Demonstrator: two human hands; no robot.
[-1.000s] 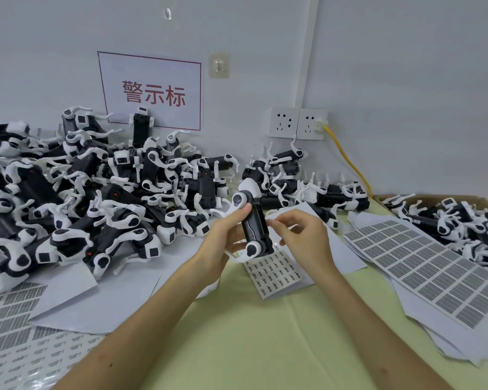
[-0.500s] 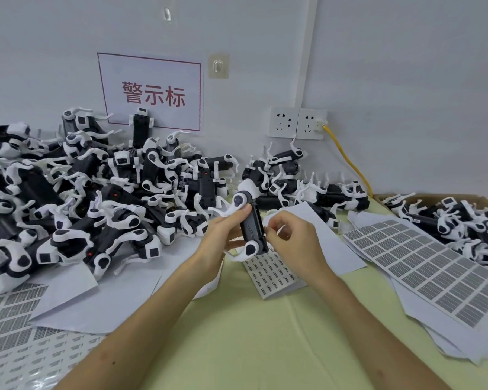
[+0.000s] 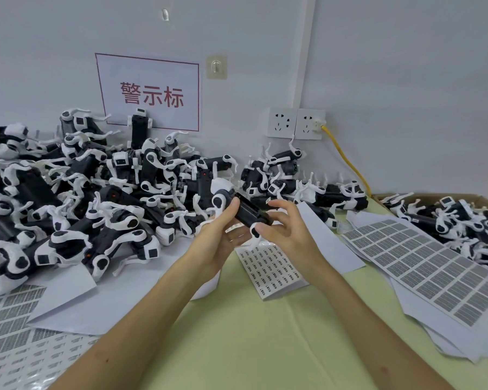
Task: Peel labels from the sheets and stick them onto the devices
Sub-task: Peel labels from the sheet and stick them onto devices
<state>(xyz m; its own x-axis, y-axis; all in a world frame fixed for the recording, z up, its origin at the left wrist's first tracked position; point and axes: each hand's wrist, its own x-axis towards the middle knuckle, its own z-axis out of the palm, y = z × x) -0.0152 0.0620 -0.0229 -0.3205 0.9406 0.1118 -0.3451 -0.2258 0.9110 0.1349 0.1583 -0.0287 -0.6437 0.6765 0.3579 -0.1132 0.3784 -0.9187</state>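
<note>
1. Gripping one black-and-white plastic device (image 3: 250, 213) in mid-air, your left hand (image 3: 217, 237) is curling round it.
2. Your right hand (image 3: 290, 235) is carrying a tiny white label (image 3: 267, 200) on one loose fingertip, just beside it.
3. Many heaped devices (image 3: 96, 209) are likely waiting for theirs.

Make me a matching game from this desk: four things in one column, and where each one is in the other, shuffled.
Things:
1. yellow cable
2. red-lettered sign
3. cardboard box
4. black-and-white device

Places:
A. gripped by the left hand
B. plugged into the wall socket
C. far right, beside the big label sheet
D. on the wall, behind the big pile

Pairs: 1-B, 2-D, 3-C, 4-A
</note>
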